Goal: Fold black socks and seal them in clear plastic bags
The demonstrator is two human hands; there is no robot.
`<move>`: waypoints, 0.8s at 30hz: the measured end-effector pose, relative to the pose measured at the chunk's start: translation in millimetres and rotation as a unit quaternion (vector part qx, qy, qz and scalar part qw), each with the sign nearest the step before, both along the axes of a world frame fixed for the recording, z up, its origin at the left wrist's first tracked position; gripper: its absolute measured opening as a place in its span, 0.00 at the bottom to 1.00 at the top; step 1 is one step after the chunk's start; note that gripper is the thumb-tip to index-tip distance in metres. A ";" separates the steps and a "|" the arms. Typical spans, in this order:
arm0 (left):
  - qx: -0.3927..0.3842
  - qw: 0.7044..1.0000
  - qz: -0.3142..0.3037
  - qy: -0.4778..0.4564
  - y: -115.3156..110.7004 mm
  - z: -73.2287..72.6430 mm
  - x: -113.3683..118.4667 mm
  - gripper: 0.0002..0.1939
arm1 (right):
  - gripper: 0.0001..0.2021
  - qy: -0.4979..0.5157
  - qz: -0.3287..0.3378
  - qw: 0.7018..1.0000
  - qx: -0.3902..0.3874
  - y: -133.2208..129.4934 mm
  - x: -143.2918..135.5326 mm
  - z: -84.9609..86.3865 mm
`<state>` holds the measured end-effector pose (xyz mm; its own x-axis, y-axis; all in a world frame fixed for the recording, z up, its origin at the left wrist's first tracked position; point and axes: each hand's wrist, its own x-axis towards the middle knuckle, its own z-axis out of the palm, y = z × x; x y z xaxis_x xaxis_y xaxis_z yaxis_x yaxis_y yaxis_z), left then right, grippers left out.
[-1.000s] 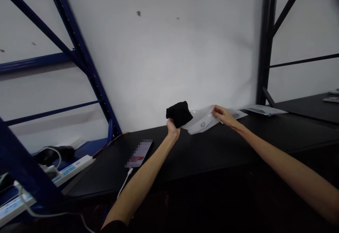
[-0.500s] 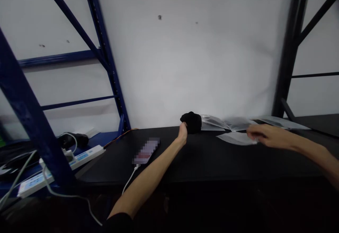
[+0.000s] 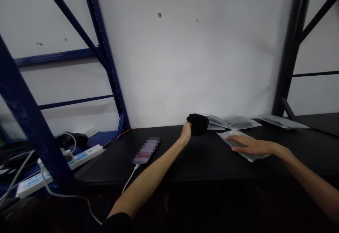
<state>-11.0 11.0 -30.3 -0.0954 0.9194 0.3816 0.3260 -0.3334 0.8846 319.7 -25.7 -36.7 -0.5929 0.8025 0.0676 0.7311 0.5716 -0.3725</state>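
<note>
A bundle of soft black cloth [image 3: 199, 124] is held a little above the table by my left hand [image 3: 186, 132], whose thumb side shows while the cloth hides the other fingers. What kind of cloth article it is, I cannot tell. Flat on a frosted clear plastic bag [image 3: 250, 156] lies my right hand [image 3: 247, 145], fingers stretched out and palm down. Behind it are more translucent bags: one in the middle [image 3: 239, 122], one to the right [image 3: 283, 121], and one [image 3: 215, 121] partly hidden by the black cloth.
A phone [image 3: 147, 151] with a white charging cable lies on the black tabletop [image 3: 185, 169] at left. White power strips [image 3: 87, 155] and cables sit on the blue shelf beyond. Blue posts [image 3: 106, 56] stand left, a dark post [image 3: 288, 56] right, a wall behind.
My left hand has shifted slightly right with the black cloth. My right hand has gone from curled at the front bag's edge to flat on top, and that bag now lies spread nearer me.
</note>
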 end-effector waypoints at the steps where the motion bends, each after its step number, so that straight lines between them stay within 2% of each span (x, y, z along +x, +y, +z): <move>1: -0.004 1.000 0.001 -0.010 -1.4 0.9 1.3 0.09 | 0.32 -0.016 -0.017 1.000 -0.002 1.1 4.6 -3.2; 6: -0.014 0.999 -0.015 -0.038 -6.4 4.7 6.2 0.08 | 0.30 -0.064 -0.103 0.992 0.031 10.1 44.1 -10.0; 9: 0.000 0.999 -0.032 -0.036 -8.0 6.9 6.9 0.10 | 0.28 -0.074 -0.109 0.990 0.055 16.8 50.5 -1.8; 12: 0.016 0.999 -0.030 -0.020 -10.2 9.7 7.5 0.11 | 0.27 0.031 -0.049 0.996 0.065 16.9 23.0 20.4; 15: 0.044 0.999 -0.014 0.016 -14.5 12.8 9.4 0.09 | 0.29 0.162 0.025 0.986 -0.007 12.3 -28.4 47.7; 18: 0.080 0.994 -0.020 0.074 -19.4 14.0 11.9 0.09 | 0.31 0.210 0.066 0.975 -0.035 14.2 -76.4 64.9; 21: 0.098 0.986 -0.067 0.115 -21.7 11.7 13.3 0.14 | 0.27 0.220 0.082 0.972 0.032 28.2 -99.9 63.6; 24: 0.118 0.976 -0.102 0.150 -20.9 7.6 13.8 0.21 | 0.22 0.256 0.109 0.958 0.066 46.2 -96.7 48.2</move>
